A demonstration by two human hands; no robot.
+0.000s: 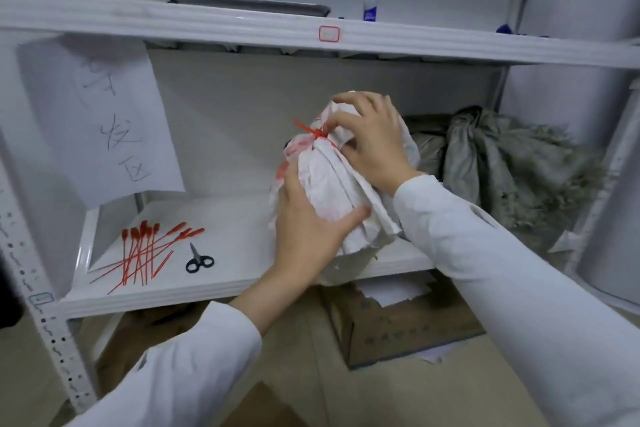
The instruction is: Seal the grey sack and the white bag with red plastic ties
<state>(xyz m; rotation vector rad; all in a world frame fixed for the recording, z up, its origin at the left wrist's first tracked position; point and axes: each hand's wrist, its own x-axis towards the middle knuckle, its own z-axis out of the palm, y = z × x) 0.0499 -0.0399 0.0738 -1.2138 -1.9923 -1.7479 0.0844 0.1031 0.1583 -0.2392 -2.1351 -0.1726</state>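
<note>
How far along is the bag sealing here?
Looks done: a red tie circles the white bag at its gathered neck. In hand: the left hand grips the bag's body while the right hand holds the neck beside the tie, whose tail sticks out. To do: the grey sack to the right shows no red tie from here; spare ties and scissors wait on the shelf.
</note>
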